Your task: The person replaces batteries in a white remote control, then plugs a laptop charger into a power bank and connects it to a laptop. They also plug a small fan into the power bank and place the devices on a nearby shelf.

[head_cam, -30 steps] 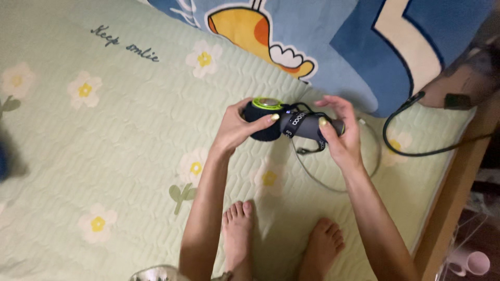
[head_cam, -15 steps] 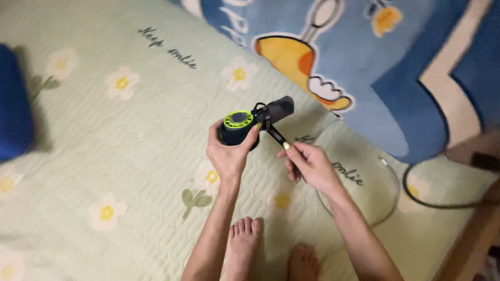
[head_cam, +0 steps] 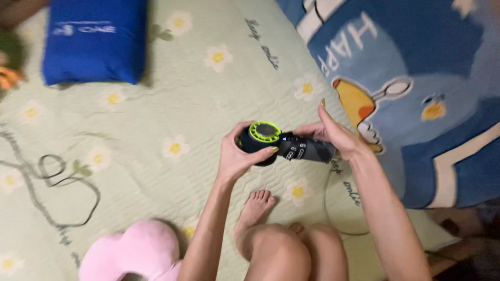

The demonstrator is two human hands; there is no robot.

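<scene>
I hold a small handheld device [head_cam: 284,144] over the bed, a dark round head with a lime-green ring on top and a grey handle pointing right. My left hand [head_cam: 238,153] wraps around the round head from below. My right hand [head_cam: 332,134] grips the grey handle, with the index finger raised and the other fingers around it. My bare feet and knees [head_cam: 281,234] are just below the device on the bed.
A pale green quilted bed sheet [head_cam: 156,104] with flower print lies under everything. A blue cartoon blanket [head_cam: 416,78] covers the right side. A blue pillow [head_cam: 94,41] lies at the top left, a pink plush cushion [head_cam: 130,252] at the bottom left, and a thin cable loop [head_cam: 333,208] by my right arm.
The view has swung left, bringing the blue pillow and pink cushion in. My right hand has moved from the dangling strap back onto the grey handle. The device now lies level.
</scene>
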